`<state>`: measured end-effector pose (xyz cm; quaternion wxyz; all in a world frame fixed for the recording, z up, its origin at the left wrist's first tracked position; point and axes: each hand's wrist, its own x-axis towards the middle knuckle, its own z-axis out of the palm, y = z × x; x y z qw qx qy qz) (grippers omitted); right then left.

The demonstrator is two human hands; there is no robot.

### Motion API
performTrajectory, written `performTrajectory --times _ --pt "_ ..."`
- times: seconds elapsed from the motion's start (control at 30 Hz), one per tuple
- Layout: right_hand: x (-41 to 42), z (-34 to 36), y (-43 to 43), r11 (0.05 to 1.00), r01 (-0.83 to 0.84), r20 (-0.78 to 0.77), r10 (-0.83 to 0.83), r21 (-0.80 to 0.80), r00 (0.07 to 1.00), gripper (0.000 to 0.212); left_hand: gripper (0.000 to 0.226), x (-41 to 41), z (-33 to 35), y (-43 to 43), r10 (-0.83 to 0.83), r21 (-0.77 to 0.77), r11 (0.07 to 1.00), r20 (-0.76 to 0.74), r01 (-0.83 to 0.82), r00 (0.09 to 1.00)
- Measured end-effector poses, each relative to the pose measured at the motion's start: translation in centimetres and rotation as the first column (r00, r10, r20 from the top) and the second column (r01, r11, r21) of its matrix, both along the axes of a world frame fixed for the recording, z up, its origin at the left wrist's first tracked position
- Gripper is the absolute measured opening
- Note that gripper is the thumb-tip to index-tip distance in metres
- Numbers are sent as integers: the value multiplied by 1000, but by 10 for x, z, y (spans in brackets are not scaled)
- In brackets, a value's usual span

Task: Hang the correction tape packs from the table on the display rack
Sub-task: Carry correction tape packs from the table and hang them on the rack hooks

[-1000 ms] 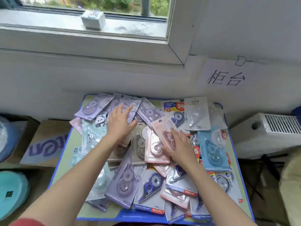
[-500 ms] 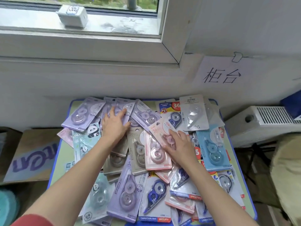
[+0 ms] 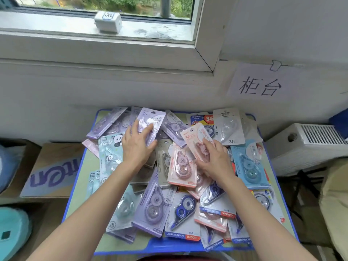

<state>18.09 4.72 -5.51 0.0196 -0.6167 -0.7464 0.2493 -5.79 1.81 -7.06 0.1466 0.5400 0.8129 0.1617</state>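
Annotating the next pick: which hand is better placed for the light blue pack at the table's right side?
Right, probably. The right hand sits next to the light blue pack; the left hand is well to its left. Caveat: both hold packs, the pink pack in the right, the purple pack in the left.

Daylight comes through a white-framed window set in a pale grey wall. A small white box sits on the sill. A white paper sign with black characters is stuck to the wall at right. Below stands the pale green, blue-rimmed surface, between a brown cardboard box with purple lettering and a white slatted heater.
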Motion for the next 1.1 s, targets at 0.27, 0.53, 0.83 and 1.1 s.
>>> performTrajectory --times 0.27,0.53,0.83,1.1 --pt "12 9 -44 999 -19 -35 21 48 999 77 57 29 14 -62 45 49 998 28 -47 999" --pt "55 12 -108 992 38 -94 -27 122 995 72 57 85 18 -126 -7 85 996 44 3 999" --pt "114 10 -188 964 228 -93 -216 138 972 70 55 147 18 -173 -201 143 972 78 189 976" --pt "139 5 -277 851 501 -126 -486 160 865 69 52 186 7 -216 -474 164 874 86 457 876"
